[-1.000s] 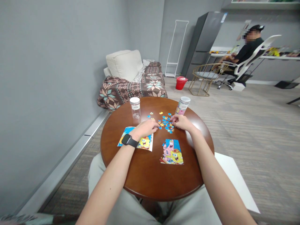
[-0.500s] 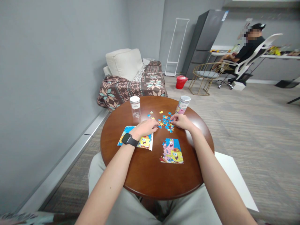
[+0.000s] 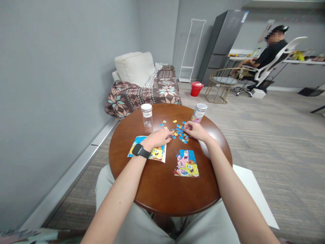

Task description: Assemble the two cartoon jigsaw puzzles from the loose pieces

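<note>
A pile of loose blue and yellow puzzle pieces (image 3: 180,131) lies on the round brown table (image 3: 162,189). At its right edge, my right hand (image 3: 196,130) has thumb and fingers drawn together on a puzzle piece, mostly hidden by the fingertips. My left hand (image 3: 159,137), fingers loosely stretched out, rests palm down at the pile's left edge. Under that hand and wrist lies a printed cartoon picture sheet (image 3: 156,154), partly covered. A partly assembled cartoon puzzle (image 3: 187,164) lies flat nearer to me, between my forearms.
A clear jar with a white lid (image 3: 147,116) stands behind my left hand. Behind my right hand is a printed canister (image 3: 198,113). Beyond the table are a covered sofa (image 3: 144,98), a red bin (image 3: 196,88), a gold-framed chair (image 3: 224,80) and a seated person (image 3: 271,51).
My right hand has shifted very slightly left and up at the edge of the pile. My left hand stays in place.
</note>
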A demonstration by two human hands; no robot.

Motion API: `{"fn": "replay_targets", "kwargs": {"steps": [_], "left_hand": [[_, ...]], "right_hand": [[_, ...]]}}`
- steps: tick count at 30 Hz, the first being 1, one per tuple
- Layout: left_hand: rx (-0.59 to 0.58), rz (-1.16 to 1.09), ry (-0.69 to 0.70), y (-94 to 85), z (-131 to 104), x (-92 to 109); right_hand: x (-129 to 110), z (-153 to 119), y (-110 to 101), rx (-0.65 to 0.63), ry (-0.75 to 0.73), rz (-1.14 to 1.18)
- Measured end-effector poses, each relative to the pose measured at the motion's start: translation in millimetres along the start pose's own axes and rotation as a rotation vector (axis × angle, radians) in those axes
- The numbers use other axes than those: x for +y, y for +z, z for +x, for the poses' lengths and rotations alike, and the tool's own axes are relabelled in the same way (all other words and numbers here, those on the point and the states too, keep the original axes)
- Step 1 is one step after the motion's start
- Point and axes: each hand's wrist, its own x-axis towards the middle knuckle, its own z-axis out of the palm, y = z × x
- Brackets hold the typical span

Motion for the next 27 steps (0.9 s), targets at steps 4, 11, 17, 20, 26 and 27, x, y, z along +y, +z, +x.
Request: {"fn": "replay_targets", "kwargs": {"steps": [4,11,17,20,26,27], "left_hand": [[-0.008,0.002,-0.008,0.8,1,0],[-0.022,0.034,-0.019,-3.3,-1,5],[-0.031,0.044,-0.026,-6.8,-2,7],[-0.036,0.031,-0.033,-6.6,-2,7],[-0.024,0.024,-0.013,-2.0,1,3],[-0.023,0.02,-0.005,-1.5,1,2]], "right_hand": [[-3,1,2,-0.005,-0.071,0.007],[-3,4,8,0.021,-0.153,-0.001],[0,2,10,-0.033,-0.151,0.029],[1,2,11,-0.061,-0.155,0.053],[6,6,12,-0.01,-0.269,0.088],[7,6,12,-0.008,-0.282,0.1]]}}
